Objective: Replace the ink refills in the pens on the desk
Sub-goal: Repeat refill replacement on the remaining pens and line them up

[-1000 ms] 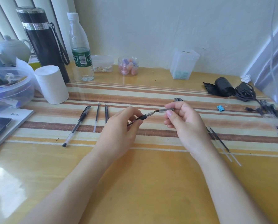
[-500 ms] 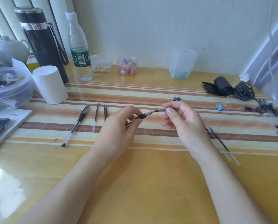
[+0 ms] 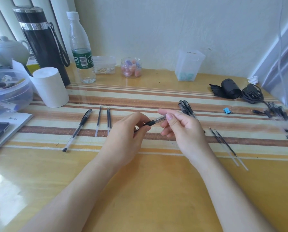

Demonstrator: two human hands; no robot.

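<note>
A: What is being held, and where?

B: A pen [image 3: 156, 121] is being held just above the striped part of the desk [image 3: 140, 190], between both hands. Its black grip is being pinched by the curled fingers of the left hand [image 3: 123, 131]. Its clear section is being pinched between the thumb and forefinger of the right hand [image 3: 181, 129].

A: Is the rear end being shown?

B: No, it is being hidden behind the left hand (whether a refill is seated inside cannot be told). A bundle of pens [image 3: 184, 106] is being partly covered by the right hand. Two spare refills [image 3: 220, 141] are lying beside the right wrist, and their pale ends are being lost against the desk.
</note>
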